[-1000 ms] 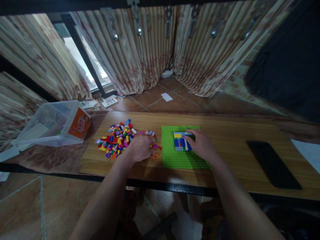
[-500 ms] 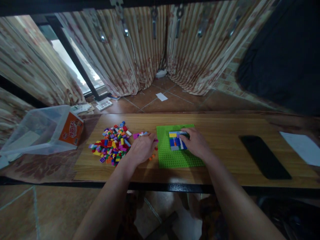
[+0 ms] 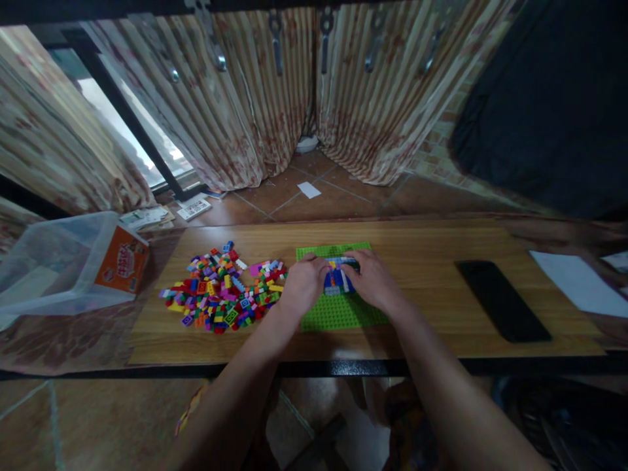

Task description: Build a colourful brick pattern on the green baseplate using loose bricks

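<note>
Small blue-and-yellow brick patch (image 3: 337, 278) built on green baseplate (image 3: 338, 307), mid-worktop. Both hands, left (image 3: 305, 282) and right (image 3: 371, 280), on it; finger grip not discernible. Large loose brick pile (image 3: 220, 294) unused; most baseplate bare.

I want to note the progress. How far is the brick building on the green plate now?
Done: a small block of blue, yellow and white bricks stands on the green baseplate. In hand: the left hand and right hand both rest at that block. Left: most of the baseplate is bare, and a big pile of loose bricks lies beside it.
</note>
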Motion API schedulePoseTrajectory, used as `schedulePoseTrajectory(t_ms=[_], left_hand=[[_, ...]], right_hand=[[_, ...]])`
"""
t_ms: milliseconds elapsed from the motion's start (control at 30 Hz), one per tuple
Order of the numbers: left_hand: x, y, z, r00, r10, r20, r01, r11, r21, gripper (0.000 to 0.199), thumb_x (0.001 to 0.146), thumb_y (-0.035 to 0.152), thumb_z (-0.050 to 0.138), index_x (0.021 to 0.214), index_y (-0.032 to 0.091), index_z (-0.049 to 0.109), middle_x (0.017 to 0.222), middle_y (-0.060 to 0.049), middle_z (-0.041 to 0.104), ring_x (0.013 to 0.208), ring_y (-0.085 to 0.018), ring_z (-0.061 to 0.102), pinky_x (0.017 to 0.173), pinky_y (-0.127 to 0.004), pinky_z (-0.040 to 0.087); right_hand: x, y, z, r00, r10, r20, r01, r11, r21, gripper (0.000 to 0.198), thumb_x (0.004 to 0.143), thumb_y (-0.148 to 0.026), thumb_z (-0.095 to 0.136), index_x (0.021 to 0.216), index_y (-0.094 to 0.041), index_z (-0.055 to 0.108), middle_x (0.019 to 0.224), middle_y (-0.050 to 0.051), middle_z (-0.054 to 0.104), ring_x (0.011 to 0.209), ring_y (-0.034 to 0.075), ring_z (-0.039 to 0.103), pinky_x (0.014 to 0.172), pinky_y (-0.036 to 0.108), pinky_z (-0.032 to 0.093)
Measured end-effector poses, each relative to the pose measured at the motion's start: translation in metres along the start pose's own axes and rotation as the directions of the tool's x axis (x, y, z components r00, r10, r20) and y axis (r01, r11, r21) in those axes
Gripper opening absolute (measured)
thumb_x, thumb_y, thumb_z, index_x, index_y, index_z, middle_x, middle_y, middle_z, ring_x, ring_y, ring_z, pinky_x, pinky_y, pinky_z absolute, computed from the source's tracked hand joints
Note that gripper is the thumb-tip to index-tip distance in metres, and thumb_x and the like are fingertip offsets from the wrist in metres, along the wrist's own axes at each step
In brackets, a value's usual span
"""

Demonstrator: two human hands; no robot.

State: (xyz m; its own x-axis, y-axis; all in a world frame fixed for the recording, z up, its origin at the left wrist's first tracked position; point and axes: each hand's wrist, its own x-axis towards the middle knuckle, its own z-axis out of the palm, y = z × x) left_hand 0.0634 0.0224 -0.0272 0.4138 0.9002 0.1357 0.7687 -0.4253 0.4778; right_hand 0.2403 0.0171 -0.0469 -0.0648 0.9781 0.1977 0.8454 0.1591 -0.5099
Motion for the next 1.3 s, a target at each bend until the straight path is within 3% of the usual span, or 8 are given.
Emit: schedulePoseTrajectory(t_ms=[367,733,1067,1300], left_hand=[[0.006,0.002,0.008,0.997,-0.035,-0.069,0.025,0.989,-0.149,0.016,0.089,0.019,0.058,0.086,0.019,0.074,0.086,-0.004,0.073,0.082,-0.016,0.066,0.08,-0.025,0.05],[0.006,0.007,0.005,0.997,-0.056,-0.046,0.051,0.993,-0.111,0.023,0.09,0.016,0.051,0.085,0.016,0.073,0.085,-0.006,0.074,0.078,-0.016,0.067,0.076,-0.026,0.049],[0.015,0.003,0.009,0.969,-0.245,-0.013,0.224,0.905,-0.363,0.016,0.081,0.018,0.059,0.074,0.015,0.073,0.071,-0.003,0.072,0.067,-0.014,0.064,0.059,-0.021,0.045],[0.015,0.003,0.004,0.972,-0.235,0.02,0.23,0.93,-0.287,0.016,0.082,0.017,0.06,0.073,0.014,0.073,0.067,-0.002,0.07,0.063,-0.012,0.061,0.058,-0.021,0.041]], right_hand=[[0.0,-0.001,-0.001,1.0,0.008,0.009,-0.009,1.0,0.028,0.027,0.09,-0.029,0.053,0.11,-0.018,0.067,0.109,0.013,0.066,0.106,0.027,0.06,0.097,0.045,0.045],[-0.001,-0.001,-0.001,1.0,0.02,0.003,-0.02,0.999,0.025,0.029,0.09,-0.031,0.053,0.111,-0.017,0.067,0.11,0.014,0.066,0.108,0.028,0.059,0.097,0.045,0.045],[-0.002,-0.005,0.002,0.998,0.069,-0.008,-0.069,0.997,0.031,0.035,0.089,-0.034,0.055,0.114,-0.012,0.066,0.114,0.017,0.065,0.111,0.028,0.058,0.101,0.044,0.043],[-0.002,-0.007,0.005,0.997,0.077,-0.031,-0.077,0.997,0.009,0.034,0.088,-0.032,0.056,0.114,-0.012,0.066,0.113,0.016,0.065,0.11,0.029,0.058,0.099,0.045,0.044]])
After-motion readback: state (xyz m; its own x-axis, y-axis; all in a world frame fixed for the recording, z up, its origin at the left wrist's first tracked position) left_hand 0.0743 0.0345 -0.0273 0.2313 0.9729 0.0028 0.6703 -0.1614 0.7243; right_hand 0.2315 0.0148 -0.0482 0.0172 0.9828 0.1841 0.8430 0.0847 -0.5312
